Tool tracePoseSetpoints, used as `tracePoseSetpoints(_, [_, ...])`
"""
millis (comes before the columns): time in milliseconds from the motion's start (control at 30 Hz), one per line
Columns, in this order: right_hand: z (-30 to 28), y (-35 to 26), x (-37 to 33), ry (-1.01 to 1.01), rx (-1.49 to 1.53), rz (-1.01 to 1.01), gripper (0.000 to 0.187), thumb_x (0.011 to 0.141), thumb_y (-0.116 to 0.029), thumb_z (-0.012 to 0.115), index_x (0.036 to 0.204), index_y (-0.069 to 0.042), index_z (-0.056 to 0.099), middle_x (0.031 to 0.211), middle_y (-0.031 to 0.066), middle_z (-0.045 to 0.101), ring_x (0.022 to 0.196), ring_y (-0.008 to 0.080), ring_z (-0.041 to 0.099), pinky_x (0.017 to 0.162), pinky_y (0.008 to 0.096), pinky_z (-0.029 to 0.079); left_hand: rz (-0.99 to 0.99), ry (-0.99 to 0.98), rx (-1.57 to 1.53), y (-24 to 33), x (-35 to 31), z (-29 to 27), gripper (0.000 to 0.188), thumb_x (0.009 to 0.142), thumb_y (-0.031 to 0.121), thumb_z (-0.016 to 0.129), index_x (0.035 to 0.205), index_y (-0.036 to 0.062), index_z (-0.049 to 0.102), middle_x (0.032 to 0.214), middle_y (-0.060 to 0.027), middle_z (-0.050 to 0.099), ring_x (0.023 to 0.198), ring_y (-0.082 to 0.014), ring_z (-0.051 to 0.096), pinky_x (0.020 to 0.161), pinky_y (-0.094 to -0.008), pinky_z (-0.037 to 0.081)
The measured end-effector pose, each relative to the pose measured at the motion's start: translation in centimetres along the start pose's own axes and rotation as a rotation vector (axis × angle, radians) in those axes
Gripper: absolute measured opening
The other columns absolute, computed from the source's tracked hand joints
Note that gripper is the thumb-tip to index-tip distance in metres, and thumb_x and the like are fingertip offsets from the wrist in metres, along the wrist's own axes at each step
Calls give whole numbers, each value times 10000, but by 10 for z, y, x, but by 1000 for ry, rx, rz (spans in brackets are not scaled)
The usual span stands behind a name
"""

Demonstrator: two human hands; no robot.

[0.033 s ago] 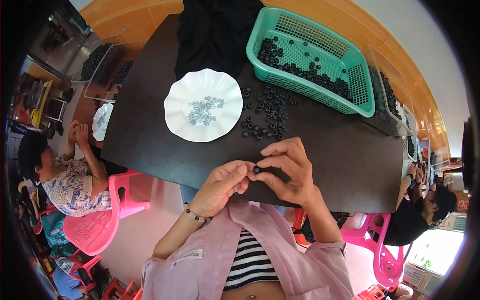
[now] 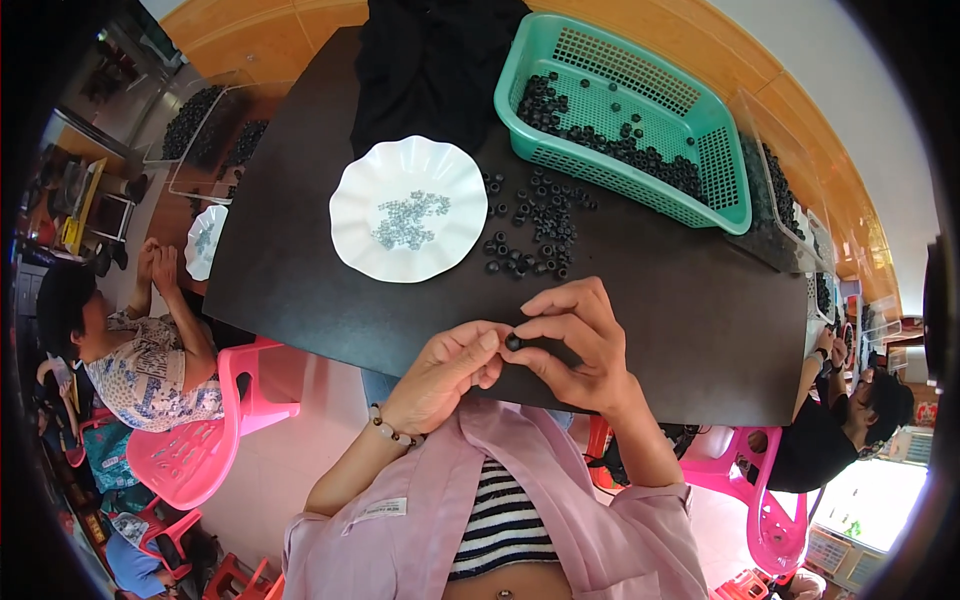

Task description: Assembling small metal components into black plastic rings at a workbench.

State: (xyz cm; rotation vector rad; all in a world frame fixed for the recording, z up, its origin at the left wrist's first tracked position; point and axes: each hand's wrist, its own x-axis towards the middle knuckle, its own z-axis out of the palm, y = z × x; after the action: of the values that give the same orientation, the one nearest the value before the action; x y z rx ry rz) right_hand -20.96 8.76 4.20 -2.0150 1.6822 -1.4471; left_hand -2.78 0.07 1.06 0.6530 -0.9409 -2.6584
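Note:
Over the near edge of the table, my right hand [image 2: 580, 345] pinches a small round black bead [image 2: 513, 342] between thumb and index finger, its other fingers loosely curved. My left hand [image 2: 450, 365] is closed in a pinch right beside the bead, the fingertips meeting it; anything held in that pinch is too small to make out. Beyond my hands lies a loose group of black beads [image 2: 545, 225]. To their left stands a white scalloped plate [image 2: 355, 240] with a pile of tiny clear pieces [image 2: 410, 220] in its middle.
A green perforated basket [image 2: 620, 180] partly filled with black beads stands at the far right of the dark table [image 2: 290, 260]. Black cloth [image 2: 430, 80] lies at the back. Clear bins [image 2: 775, 190] are beyond the basket. People sit left [image 2: 150, 360] and right [image 2: 845, 420], near pink chairs [image 2: 185, 455].

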Motion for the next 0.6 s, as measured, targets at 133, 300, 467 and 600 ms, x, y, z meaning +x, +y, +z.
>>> tracePoseSetpoints(133, [6,-2,-4,21,53,-12,274,655,-88,796,905,-74,685,1000,67,627,860,222,541,744,315,445,-13,-45,-39,-3,0,4,320,979,306,552,1147,42,618,821,34,547,742,-47,455,693,-189,391])
tracePoseSetpoints(300, [7,-8,-6,15,124,73,297,668,-104,793,946,-70,694,998,70,632,864,226,542,759,322,441,39,-47,-57,-3,-3,4,272,951,254,607,1115,40,639,859,31,575,739,-51,453,686,-189,392])
tracePoseSetpoints(467, [6,-10,-7,-21,181,93,322,680,-110,792,984,-63,697,1003,74,636,872,227,545,763,326,442,111,-73,4,-3,-2,3,256,922,211,648,1107,34,650,904,23,609,759,-44,469,701,-186,402])
tracePoseSetpoints(600, [6,-8,-10,-15,172,77,321,675,-100,793,977,-58,695,1005,72,638,875,230,547,760,327,446,88,-86,-16,-5,-1,2,260,917,209,654,1108,32,649,919,21,617,771,-44,489,716,-186,413])
